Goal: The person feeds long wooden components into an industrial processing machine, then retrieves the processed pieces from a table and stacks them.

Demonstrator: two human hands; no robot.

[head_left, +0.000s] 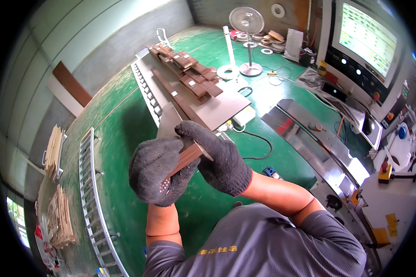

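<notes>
Both my hands wear dark grey knitted gloves and are raised in front of my body. Between them is a brown wooden board (187,159), tilted, one narrow edge facing me. My left hand (156,170) is closed round its lower left part. At the upper right end, my right hand (223,159) grips it with bent fingers; the gloves hide much of the board. A pale flat surface (170,121) shows just past the gloves; I cannot tell whether it belongs to the held board. Beyond stands a long table (222,108) bearing a stack of brown boards (194,76).
A roller rail (145,90) runs along the table's left side. On the left, a metal ladder-like roller frame (90,184) lies near bundles of wood strips (60,217). To the right are a machine bed (309,134) and a lit screen (367,39). A fan (247,23) stands behind; cables cross the green floor.
</notes>
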